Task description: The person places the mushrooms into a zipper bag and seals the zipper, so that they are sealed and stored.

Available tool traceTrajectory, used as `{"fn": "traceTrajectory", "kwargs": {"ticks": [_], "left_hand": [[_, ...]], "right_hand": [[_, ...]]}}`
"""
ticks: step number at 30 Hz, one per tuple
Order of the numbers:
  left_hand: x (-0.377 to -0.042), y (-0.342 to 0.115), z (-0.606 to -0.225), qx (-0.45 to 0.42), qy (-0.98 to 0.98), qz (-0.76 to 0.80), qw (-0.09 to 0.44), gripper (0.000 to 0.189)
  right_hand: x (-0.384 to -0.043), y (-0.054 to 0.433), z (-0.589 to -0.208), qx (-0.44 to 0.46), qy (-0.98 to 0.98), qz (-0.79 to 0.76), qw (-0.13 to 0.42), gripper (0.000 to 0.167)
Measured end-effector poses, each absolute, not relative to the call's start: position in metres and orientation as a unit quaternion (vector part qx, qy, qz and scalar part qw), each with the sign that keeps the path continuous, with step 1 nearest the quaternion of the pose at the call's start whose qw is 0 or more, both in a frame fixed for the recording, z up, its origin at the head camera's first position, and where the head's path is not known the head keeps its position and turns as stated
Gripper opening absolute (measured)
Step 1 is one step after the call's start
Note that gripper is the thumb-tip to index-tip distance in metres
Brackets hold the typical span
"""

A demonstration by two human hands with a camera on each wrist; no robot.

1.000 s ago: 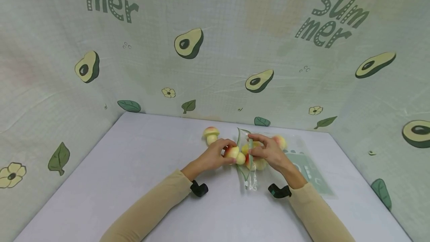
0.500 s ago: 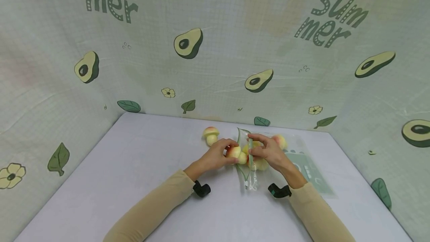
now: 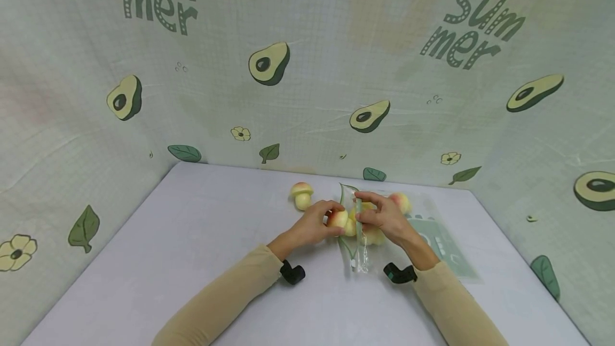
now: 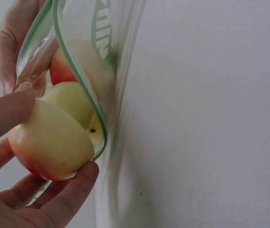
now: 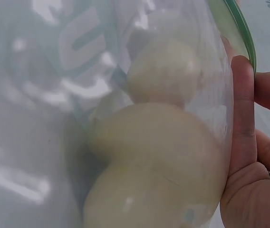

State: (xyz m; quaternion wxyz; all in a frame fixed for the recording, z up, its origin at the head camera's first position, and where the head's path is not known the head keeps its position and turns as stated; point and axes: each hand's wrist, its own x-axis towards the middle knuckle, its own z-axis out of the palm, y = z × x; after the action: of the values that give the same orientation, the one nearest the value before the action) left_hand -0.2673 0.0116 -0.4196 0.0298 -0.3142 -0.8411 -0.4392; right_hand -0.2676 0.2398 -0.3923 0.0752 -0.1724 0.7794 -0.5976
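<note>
While the left hand [image 3: 313, 224] grips a smooth, domed mushroom [image 4: 54, 137], the right hand [image 3: 385, 218] pinches a clear plastic bag [image 3: 439, 244].

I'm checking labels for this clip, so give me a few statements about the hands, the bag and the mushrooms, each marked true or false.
1. The left hand holds a mushroom at the mouth of the clear bag. True.
2. The right hand holds nothing. False: it pinches the bag's edge.
3. The bag has nothing inside. False: bagged mushrooms show through its plastic.
4. A loose mushroom stands on the table, outside the bag. True.
</note>
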Motion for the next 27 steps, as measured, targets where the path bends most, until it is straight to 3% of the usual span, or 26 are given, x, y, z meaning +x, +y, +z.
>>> {"fn": "traceTrajectory", "kwargs": {"ticks": [27], "left_hand": [[-0.2634, 0.0185, -0.4233, -0.313, -0.837, -0.448, 0.013, 0.047]], "right_hand": [[-0.2605, 0.2373, -0.3911, -0.17, 0.773, -0.607, 0.076, 0.063]]}}
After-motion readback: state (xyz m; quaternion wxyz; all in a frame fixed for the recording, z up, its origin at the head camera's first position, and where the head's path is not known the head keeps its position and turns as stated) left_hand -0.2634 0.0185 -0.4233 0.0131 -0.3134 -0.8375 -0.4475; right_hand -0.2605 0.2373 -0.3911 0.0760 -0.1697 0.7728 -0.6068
